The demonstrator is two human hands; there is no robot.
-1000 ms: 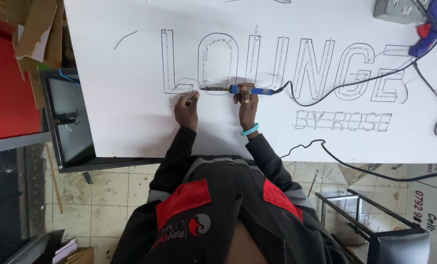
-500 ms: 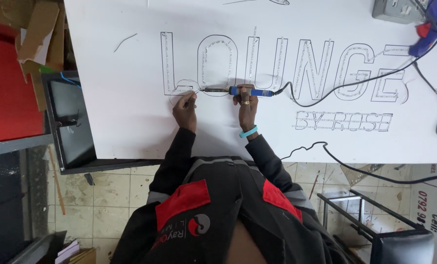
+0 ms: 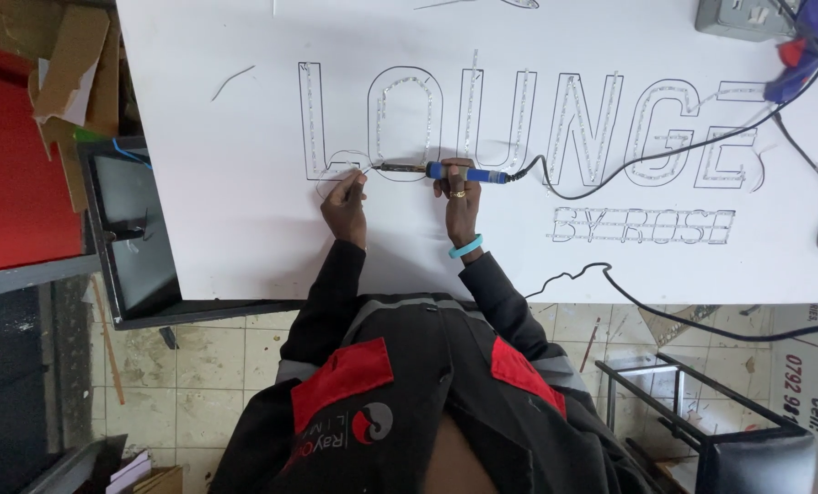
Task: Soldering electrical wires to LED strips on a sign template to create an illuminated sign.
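Little moved: right hand (image 3: pixel 458 190) w/ soldering iron (image 3: pixel 445 171), far from board (image 3: pixel 244 229) edge.

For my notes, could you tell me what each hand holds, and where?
Right hand grips the soldering iron by its blue handle; left hand pinches a thin wire.

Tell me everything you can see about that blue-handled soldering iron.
The soldering iron lies nearly level over the white board. It has a blue handle, a dark metal shaft and a thin tip pointing toward the left hand. The right hand grips the handle. A black cord trails from its rear across the board.
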